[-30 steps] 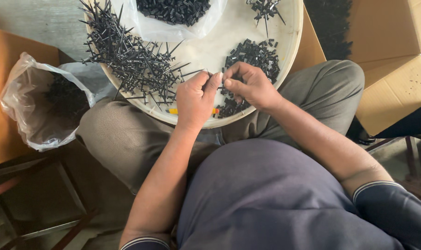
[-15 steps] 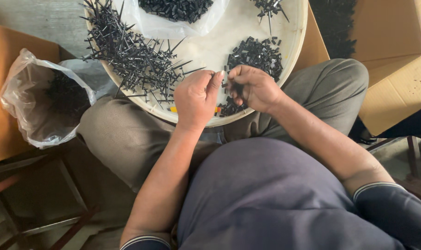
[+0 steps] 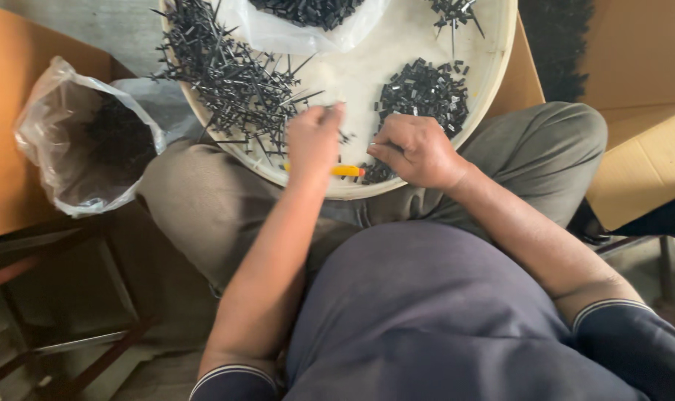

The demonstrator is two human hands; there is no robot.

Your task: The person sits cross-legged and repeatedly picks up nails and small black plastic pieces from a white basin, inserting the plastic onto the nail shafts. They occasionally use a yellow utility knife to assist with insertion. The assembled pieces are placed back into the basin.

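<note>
A round white tray (image 3: 408, 44) rests on my lap. My left hand (image 3: 313, 141) reaches over it, fingertips pinched at the edge of a tangled pile of long black spiked pieces (image 3: 226, 70); whether it grips one I cannot tell. My right hand (image 3: 415, 151) is curled low on the tray, just below a heap of small black pieces (image 3: 425, 89), its fingers closed on something too small to make out. Beneath my hands a yellow tool (image 3: 346, 171) lies on the tray's near edge.
A clear plastic bag (image 3: 89, 141) holding dark pieces hangs at the left beside my knee. Another clear bag of black pieces (image 3: 308, 18) lies at the tray's far side. Brown cardboard boxes (image 3: 642, 111) stand at right; an orange surface (image 3: 18, 111) at left.
My hands were together over the tray's near side. The left one has moved away toward the spiked pile, and the right one has dropped lower by the small pieces.
</note>
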